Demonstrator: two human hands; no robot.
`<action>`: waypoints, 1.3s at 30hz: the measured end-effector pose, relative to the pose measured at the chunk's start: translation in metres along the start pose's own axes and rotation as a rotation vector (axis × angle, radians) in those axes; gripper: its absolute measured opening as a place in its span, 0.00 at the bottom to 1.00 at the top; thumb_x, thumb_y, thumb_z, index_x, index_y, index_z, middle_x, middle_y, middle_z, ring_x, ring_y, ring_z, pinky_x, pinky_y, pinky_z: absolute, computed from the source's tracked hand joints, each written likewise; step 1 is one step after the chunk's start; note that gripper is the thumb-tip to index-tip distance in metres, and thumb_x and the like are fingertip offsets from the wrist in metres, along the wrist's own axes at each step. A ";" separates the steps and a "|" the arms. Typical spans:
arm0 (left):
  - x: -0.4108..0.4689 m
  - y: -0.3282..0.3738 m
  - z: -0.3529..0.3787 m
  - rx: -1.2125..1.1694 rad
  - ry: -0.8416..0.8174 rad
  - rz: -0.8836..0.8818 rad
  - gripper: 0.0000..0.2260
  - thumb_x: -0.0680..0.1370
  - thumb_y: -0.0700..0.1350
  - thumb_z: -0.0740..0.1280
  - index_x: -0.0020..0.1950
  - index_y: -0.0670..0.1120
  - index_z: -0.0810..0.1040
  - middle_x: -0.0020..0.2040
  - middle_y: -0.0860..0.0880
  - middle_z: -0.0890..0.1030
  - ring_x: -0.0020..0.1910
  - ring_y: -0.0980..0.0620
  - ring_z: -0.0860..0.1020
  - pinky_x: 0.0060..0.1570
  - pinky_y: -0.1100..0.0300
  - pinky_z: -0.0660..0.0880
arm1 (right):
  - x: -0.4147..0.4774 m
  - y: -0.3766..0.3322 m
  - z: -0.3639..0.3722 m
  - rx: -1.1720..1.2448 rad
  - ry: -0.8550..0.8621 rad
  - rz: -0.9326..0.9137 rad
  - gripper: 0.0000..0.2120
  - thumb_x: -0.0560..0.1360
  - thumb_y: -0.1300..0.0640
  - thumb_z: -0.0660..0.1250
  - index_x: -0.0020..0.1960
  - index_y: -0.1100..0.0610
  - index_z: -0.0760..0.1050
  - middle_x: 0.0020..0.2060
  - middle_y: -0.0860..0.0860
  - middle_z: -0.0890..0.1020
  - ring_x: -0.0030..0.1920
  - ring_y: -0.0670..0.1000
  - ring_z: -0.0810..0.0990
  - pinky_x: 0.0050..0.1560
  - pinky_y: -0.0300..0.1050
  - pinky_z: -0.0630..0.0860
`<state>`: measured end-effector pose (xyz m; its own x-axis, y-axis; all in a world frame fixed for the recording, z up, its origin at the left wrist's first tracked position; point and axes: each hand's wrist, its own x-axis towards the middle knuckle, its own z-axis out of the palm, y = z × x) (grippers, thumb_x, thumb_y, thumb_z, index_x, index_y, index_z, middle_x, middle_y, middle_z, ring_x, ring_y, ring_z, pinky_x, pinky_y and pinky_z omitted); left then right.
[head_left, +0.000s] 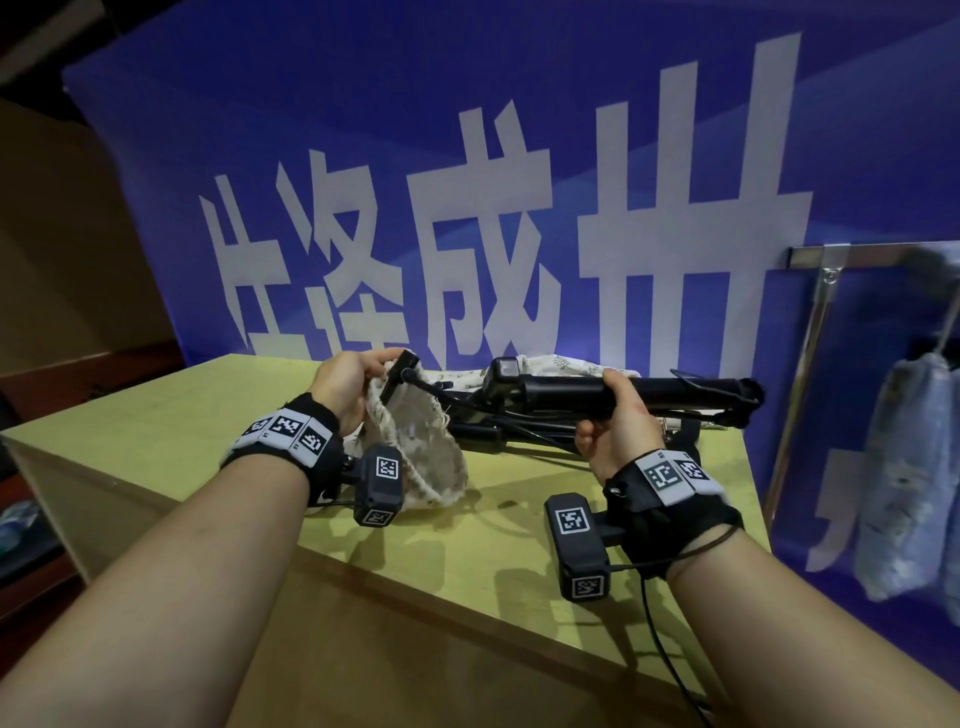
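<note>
The right hand (618, 421) is wrapped around the thick tube of a folded black stand (685, 391), its grip clamped on the tube with the thumb underneath; the stand is held level just above the far part of the tabletop (467, 551), its thin legs bunched below the tube. The left hand (345, 382) holds the rim of a pale knitted bag (415, 447), its grip pinched on the cloth and on a short black piece (397, 382) at the stand's near end; the bag hangs open from the fingers and its lower part rests on the tabletop. A patterned cloth (566, 366) lies behind the stand; both wrists wear black bands with printed square markers. A blue banner (363, 156) with large white characters stands behind the tabletop; to the right a metal rack (815, 312) carries a hanging pale garment (904, 493).
</note>
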<state>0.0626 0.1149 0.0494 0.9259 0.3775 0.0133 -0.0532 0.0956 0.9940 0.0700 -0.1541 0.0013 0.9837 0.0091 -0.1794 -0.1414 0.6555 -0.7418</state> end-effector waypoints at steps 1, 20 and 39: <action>-0.001 0.000 0.000 0.000 0.004 0.002 0.20 0.75 0.32 0.52 0.56 0.39 0.80 0.56 0.36 0.82 0.57 0.39 0.80 0.52 0.48 0.79 | 0.001 0.001 0.000 -0.009 0.017 -0.003 0.12 0.74 0.50 0.69 0.47 0.57 0.72 0.38 0.52 0.76 0.26 0.46 0.69 0.23 0.34 0.67; 0.002 0.002 0.000 -0.038 -0.049 -0.005 0.20 0.72 0.30 0.54 0.56 0.38 0.81 0.60 0.36 0.78 0.60 0.40 0.77 0.55 0.51 0.78 | 0.008 0.008 0.012 -0.266 0.081 -0.072 0.22 0.72 0.48 0.71 0.57 0.61 0.69 0.37 0.53 0.77 0.26 0.48 0.71 0.27 0.40 0.71; -0.024 0.037 0.015 -0.032 -0.350 -0.113 0.22 0.75 0.31 0.51 0.64 0.34 0.76 0.62 0.34 0.78 0.55 0.42 0.81 0.42 0.56 0.82 | -0.012 0.017 0.038 -0.083 -0.045 -0.049 0.13 0.74 0.60 0.70 0.52 0.63 0.68 0.47 0.62 0.80 0.41 0.60 0.82 0.45 0.48 0.79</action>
<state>0.0439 0.0957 0.0873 0.9982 0.0258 -0.0549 0.0504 0.1493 0.9875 0.0599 -0.1147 0.0156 0.9934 0.0138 -0.1143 -0.1003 0.5909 -0.8005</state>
